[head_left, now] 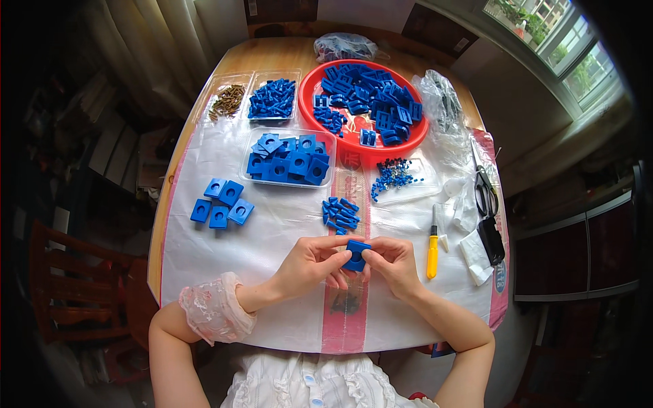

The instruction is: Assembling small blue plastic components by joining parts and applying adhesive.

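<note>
Between both hands, above the pink stripe of the table cover, is a square blue plastic piece (356, 256) with a rounded recess in its face. My left hand (318, 260) pinches its left side with thumb and fingers. On the opposite edge, my right hand (394, 264) grips it the same way. Just beyond the fingers lies a small heap of narrow blue plastic parts (341, 214). Several similar square blue pieces (218, 217) are laid out to the left. Whatever is behind the held piece is hidden by the fingers.
A clear tub of square blue pieces (253, 175), a red basin (423, 136) of blue parts, and trays of brass-coloured screws (228, 102) and blue parts (272, 98) stand farther back. Small blue-and-white bits (392, 178), a yellow-handled screwdriver (432, 255) and black-handled scissors (485, 194) lie right.
</note>
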Action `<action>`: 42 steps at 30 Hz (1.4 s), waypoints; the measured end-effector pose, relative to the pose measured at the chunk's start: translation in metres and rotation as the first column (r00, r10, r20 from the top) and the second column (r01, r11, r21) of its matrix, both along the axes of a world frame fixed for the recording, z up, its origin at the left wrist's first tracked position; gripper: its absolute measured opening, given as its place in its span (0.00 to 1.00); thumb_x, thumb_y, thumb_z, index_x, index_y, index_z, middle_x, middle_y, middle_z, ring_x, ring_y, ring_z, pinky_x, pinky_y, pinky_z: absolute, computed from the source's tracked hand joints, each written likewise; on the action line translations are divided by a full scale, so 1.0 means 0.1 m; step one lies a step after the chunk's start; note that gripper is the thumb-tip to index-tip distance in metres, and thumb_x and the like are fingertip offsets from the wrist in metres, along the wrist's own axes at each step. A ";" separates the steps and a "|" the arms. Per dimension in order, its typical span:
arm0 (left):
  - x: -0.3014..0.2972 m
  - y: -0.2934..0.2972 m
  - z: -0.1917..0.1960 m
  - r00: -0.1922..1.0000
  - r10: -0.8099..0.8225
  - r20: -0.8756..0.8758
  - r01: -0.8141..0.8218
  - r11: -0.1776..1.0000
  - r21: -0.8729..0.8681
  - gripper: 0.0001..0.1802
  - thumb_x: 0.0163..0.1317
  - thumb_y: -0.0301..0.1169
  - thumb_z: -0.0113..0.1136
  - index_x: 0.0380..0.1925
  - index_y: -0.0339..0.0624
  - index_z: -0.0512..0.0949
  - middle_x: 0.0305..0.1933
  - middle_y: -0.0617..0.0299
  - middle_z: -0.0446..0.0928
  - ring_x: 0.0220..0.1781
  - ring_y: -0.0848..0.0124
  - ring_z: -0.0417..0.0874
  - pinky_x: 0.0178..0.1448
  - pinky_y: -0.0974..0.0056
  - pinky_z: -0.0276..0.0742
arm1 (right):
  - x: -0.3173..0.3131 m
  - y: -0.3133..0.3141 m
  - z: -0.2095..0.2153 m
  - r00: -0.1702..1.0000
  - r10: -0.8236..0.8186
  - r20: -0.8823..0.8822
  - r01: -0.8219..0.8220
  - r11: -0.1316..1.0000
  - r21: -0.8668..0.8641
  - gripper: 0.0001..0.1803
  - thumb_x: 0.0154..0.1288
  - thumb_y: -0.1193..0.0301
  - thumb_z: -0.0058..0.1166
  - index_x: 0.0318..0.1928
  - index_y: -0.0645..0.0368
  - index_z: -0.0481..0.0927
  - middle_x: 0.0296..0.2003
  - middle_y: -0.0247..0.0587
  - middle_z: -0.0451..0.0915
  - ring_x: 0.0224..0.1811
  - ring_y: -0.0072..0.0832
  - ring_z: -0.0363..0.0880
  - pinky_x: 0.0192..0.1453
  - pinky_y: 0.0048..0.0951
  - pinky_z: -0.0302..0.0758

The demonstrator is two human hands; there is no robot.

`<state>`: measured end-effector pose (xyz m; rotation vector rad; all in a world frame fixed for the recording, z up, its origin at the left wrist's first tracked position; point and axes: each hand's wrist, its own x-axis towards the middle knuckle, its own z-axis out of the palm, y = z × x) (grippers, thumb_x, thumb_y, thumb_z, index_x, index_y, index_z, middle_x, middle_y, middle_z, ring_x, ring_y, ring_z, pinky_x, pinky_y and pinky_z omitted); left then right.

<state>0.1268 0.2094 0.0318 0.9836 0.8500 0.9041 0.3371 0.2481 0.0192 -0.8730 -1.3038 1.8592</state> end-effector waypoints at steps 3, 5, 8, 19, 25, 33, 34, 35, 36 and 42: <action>-0.01 0.00 -0.02 0.999 0.042 0.010 -0.041 0.998 -0.039 0.19 0.71 0.30 0.53 0.60 0.39 0.75 0.37 0.57 0.84 0.28 0.72 0.87 0.31 0.72 0.84 | -0.01 0.00 -0.01 1.000 -0.016 -0.014 0.016 1.000 -0.012 0.08 0.66 0.80 0.57 0.45 0.68 0.80 0.31 0.40 0.83 0.27 0.20 0.81 0.31 0.21 0.78; -0.01 0.00 -0.03 0.999 0.043 0.008 -0.043 0.998 -0.036 0.19 0.71 0.30 0.53 0.59 0.38 0.75 0.38 0.57 0.84 0.28 0.71 0.87 0.31 0.72 0.84 | -0.01 0.01 -0.02 1.000 -0.009 0.003 0.009 1.000 -0.004 0.08 0.66 0.80 0.57 0.44 0.68 0.80 0.31 0.40 0.83 0.27 0.21 0.81 0.31 0.21 0.78; -0.01 0.00 -0.06 0.999 0.045 0.011 -0.045 0.998 -0.039 0.18 0.71 0.30 0.53 0.59 0.38 0.75 0.38 0.56 0.84 0.28 0.71 0.87 0.31 0.72 0.84 | -0.03 0.01 -0.01 1.000 -0.007 0.007 0.007 1.000 -0.009 0.07 0.65 0.81 0.57 0.43 0.69 0.80 0.31 0.40 0.83 0.27 0.21 0.81 0.31 0.21 0.79; -0.01 -0.01 -0.05 0.999 0.035 0.017 -0.033 0.997 -0.072 0.18 0.71 0.30 0.53 0.58 0.40 0.76 0.37 0.59 0.84 0.28 0.75 0.86 0.31 0.74 0.82 | -0.02 0.00 -0.02 1.000 -0.014 0.012 0.014 1.000 0.005 0.07 0.64 0.80 0.58 0.42 0.69 0.80 0.30 0.40 0.83 0.27 0.21 0.82 0.31 0.21 0.79; -0.01 -0.01 -0.07 0.999 0.036 0.028 -0.034 0.998 -0.052 0.18 0.70 0.29 0.53 0.58 0.35 0.76 0.39 0.56 0.84 0.28 0.71 0.87 0.31 0.72 0.84 | -0.02 0.00 -0.01 1.000 -0.011 0.020 0.011 1.000 0.006 0.05 0.64 0.81 0.57 0.40 0.70 0.80 0.31 0.43 0.83 0.26 0.22 0.82 0.31 0.23 0.80; -0.01 -0.01 -0.03 1.000 0.028 0.008 -0.028 0.999 -0.047 0.18 0.70 0.29 0.53 0.57 0.35 0.76 0.38 0.56 0.84 0.28 0.71 0.87 0.31 0.73 0.83 | -0.01 0.00 -0.01 1.000 -0.013 0.012 0.013 1.000 0.002 0.07 0.64 0.81 0.57 0.42 0.69 0.80 0.30 0.40 0.83 0.27 0.21 0.82 0.31 0.22 0.80; -0.01 -0.01 -0.03 0.999 0.030 0.010 -0.030 0.998 -0.048 0.18 0.70 0.29 0.53 0.57 0.35 0.76 0.38 0.56 0.84 0.28 0.71 0.87 0.31 0.73 0.83 | -0.01 0.00 -0.02 1.000 -0.011 0.014 0.011 1.000 0.002 0.07 0.64 0.81 0.57 0.42 0.69 0.80 0.30 0.40 0.83 0.27 0.21 0.82 0.31 0.21 0.80; -0.01 -0.02 -0.04 0.999 0.032 0.013 -0.031 0.998 -0.049 0.18 0.70 0.29 0.53 0.57 0.35 0.76 0.38 0.56 0.84 0.28 0.71 0.87 0.31 0.73 0.83 | -0.01 0.00 -0.02 1.000 -0.010 0.015 0.010 1.000 0.002 0.07 0.64 0.81 0.57 0.42 0.69 0.80 0.30 0.41 0.83 0.27 0.21 0.82 0.31 0.21 0.80; -0.01 -0.02 -0.04 0.999 0.032 0.016 -0.032 0.998 -0.050 0.18 0.70 0.29 0.53 0.57 0.35 0.76 0.38 0.56 0.84 0.28 0.72 0.87 0.31 0.73 0.83 | -0.01 0.00 -0.03 1.000 -0.009 0.017 0.009 1.000 0.002 0.07 0.64 0.81 0.57 0.42 0.69 0.80 0.30 0.41 0.83 0.27 0.21 0.82 0.31 0.21 0.80; -0.02 -0.01 -0.06 0.999 0.031 0.024 -0.031 0.999 -0.035 0.18 0.71 0.30 0.53 0.58 0.35 0.76 0.39 0.56 0.84 0.29 0.72 0.87 0.31 0.73 0.83 | -0.03 0.00 -0.01 0.999 -0.030 0.015 0.030 1.000 0.001 0.04 0.63 0.82 0.58 0.39 0.70 0.80 0.31 0.43 0.83 0.26 0.22 0.82 0.30 0.22 0.79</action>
